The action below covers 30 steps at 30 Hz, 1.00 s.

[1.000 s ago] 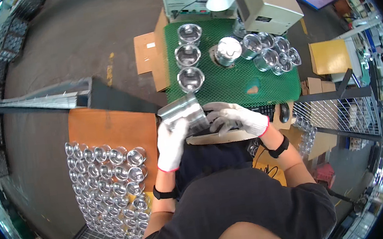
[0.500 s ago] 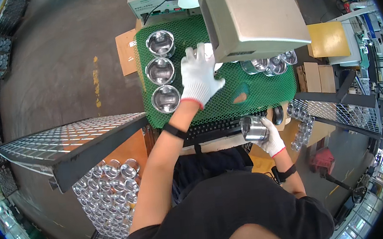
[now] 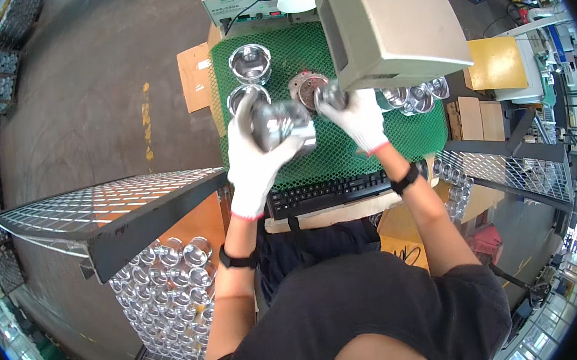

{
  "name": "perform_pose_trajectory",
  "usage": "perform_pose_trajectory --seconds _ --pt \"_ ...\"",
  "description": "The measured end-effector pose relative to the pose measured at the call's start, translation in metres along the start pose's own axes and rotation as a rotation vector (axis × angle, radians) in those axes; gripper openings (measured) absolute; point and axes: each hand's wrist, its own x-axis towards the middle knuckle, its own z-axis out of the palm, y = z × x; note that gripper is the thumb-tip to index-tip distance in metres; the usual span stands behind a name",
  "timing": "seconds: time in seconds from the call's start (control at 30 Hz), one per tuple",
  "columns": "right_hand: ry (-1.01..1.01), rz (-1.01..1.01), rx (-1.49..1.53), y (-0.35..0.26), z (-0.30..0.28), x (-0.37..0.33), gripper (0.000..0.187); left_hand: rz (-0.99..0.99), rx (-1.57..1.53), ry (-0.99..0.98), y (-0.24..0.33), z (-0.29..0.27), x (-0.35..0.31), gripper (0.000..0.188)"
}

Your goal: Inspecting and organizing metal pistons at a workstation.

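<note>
Above the green mat (image 3: 329, 163), two white-gloved hands hold one metal cup each: the left hand (image 3: 249, 142) has its grip wrapped around the blurred left cup (image 3: 283, 126); the right hand (image 3: 359, 116) pinches the right cup (image 3: 330, 96) at the edge of one round metal plate (image 3: 307, 90), contact unclear. Two standing cups (image 3: 250, 64) occupy the mat's left side, the nearer partly hidden. At least three grouped cups (image 3: 419, 101) show beside one beige box (image 3: 398, 21); one black keyboard (image 3: 332, 194) lies nearest the body.

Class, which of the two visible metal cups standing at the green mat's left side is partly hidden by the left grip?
The nearer cup: the left grip overlaps it, while the farther cup shows clear of that grip.
</note>
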Motion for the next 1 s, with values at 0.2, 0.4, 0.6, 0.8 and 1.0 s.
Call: perform_pose_trajectory --seconds 0.2,0.4,0.6,0.8,1.0 --pt "-0.103 0.037 -0.266 -0.039 0.024 0.034 0.071 -0.555 -0.521 -0.013 -0.032 -0.075 -0.119 0.091" --pt "0.028 -0.315 -0.354 -0.025 0.022 0.038 0.061 -0.943 -0.714 0.389 -0.081 -0.132 -0.244 0.08" --pt "0.143 -0.218 -0.336 -0.033 0.052 0.037 0.045 -0.937 -0.648 0.495 -0.123 -0.179 -0.311 0.065" --pt "0.223 -0.195 -0.393 -0.043 0.032 0.017 0.055 -0.903 -0.743 0.146 -0.063 -0.144 -0.22 0.064" --pt "0.102 -0.288 -0.129 -0.053 0.025 -0.123 0.052 -0.843 -0.886 0.002 -0.08 -0.112 -0.2 0.062"
